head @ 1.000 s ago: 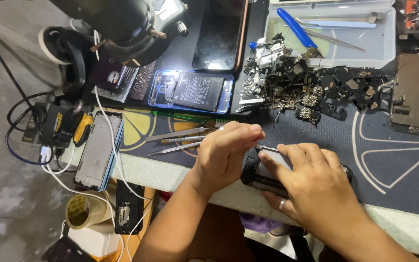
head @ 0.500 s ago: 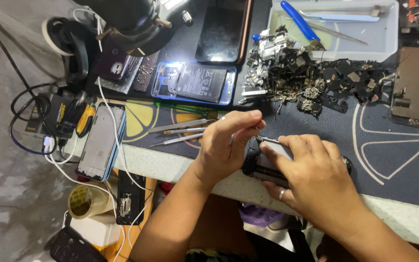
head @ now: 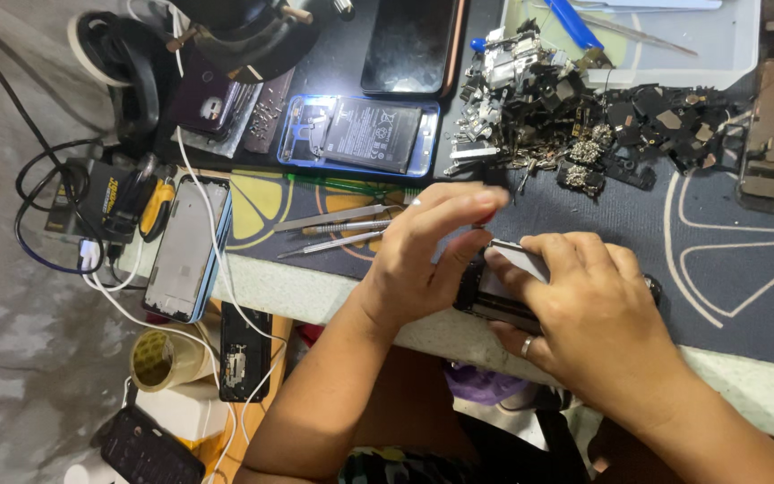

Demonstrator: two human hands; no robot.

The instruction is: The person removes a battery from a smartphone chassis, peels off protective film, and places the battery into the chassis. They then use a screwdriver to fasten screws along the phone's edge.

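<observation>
The dark phone (head: 503, 291) lay at the bench's front edge (head: 333, 296), gripped under the right hand (head: 589, 309). The left hand (head: 423, 255) hovered half open, fingers blurred, tweezers (head: 333, 229) just left, parts pile (head: 584, 125) beyond.

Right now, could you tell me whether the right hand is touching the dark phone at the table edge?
Touching. The head view shows the right hand lying over the dark phone, its fingers wrapped onto the phone's top face with no gap.
</observation>
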